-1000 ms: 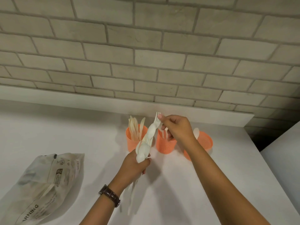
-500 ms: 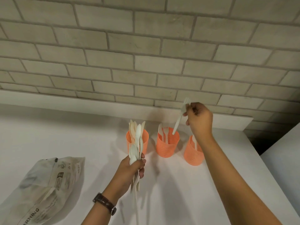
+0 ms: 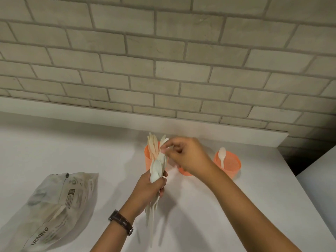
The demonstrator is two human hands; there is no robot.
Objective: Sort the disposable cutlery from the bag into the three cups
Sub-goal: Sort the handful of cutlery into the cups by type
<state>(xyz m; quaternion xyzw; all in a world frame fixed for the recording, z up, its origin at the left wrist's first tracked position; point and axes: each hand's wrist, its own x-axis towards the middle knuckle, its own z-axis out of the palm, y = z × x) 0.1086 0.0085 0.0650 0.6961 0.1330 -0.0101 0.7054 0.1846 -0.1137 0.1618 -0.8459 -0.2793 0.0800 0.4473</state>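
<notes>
My left hand (image 3: pixel 149 188) grips a bundle of white plastic cutlery (image 3: pixel 157 168) upright, spoon bowls on top and handles hanging below. My right hand (image 3: pixel 185 155) pinches the tip of one piece at the bundle's top. Three orange cups stand at the back of the white counter. The left cup (image 3: pixel 148 159) holds several knives. The middle cup (image 3: pixel 184 172) is mostly hidden behind my right hand. The right cup (image 3: pixel 230 164) holds one spoon (image 3: pixel 222 157). The crumpled plastic bag (image 3: pixel 54 210) lies at the left.
A brick wall rises behind a white ledge (image 3: pixel 254 137). The white counter (image 3: pixel 209 215) ends at the right, with a dark gap and another white surface (image 3: pixel 323 171) beyond it.
My right hand has come down from above the middle cup without the fork it held and now pinches a piece at the top of the bundle. My left hand stays in place.
</notes>
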